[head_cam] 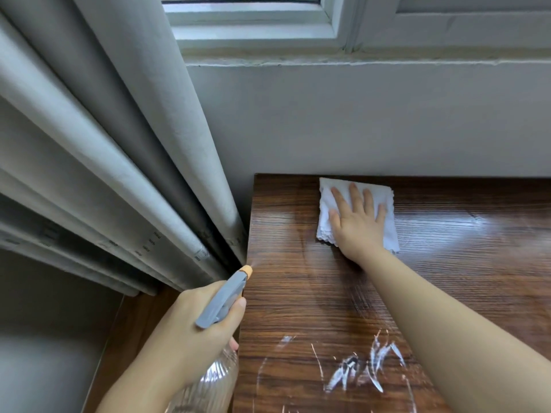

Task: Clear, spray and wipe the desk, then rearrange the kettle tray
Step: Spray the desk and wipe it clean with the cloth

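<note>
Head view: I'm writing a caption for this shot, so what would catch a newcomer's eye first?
The right hand pressed flat on a white cloth at the far edge of the dark wooden desk, near the wall. Next, the left hand gripping a clear spray bottle off the desk's left edge, its orange nozzle aimed across the wood. White streaks smear the near surface.

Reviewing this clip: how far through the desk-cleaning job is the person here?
Clearing looks done: the visible desk holds only the cloth. In hand: left hand holds the spray bottle; right hand presses the white cloth flat near the wall. Left: white streaks remain; no kettle tray in view.
</note>
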A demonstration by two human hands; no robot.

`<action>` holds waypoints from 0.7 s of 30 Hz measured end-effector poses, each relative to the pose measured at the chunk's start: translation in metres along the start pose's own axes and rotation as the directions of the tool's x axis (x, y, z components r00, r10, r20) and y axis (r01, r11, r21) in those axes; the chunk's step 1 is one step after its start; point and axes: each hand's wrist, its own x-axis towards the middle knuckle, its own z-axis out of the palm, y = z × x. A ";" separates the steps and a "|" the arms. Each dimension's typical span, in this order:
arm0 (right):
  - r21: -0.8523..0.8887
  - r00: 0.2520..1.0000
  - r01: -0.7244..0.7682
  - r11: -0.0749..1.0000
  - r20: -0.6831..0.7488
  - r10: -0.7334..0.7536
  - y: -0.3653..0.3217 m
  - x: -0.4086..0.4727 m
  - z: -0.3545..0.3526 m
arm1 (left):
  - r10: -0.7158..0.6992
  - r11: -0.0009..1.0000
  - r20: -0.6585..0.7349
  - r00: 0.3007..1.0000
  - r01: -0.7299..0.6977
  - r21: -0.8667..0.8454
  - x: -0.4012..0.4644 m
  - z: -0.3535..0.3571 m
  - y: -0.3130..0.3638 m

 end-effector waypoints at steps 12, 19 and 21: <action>-0.015 1.000 0.002 1.000 0.018 -0.002 0.040 -0.152 0.015 | 0.030 0.994 0.044 0.999 -0.034 0.103 -0.016 0.005 -0.008; -0.046 0.986 0.163 0.985 0.019 -0.163 0.024 -0.185 0.019 | 0.013 0.996 0.010 1.000 -0.014 0.084 -0.037 0.019 -0.007; -0.052 0.980 0.196 0.979 0.039 -0.194 0.022 -0.166 0.018 | -0.007 0.998 0.003 1.000 0.007 0.058 -0.042 0.026 -0.009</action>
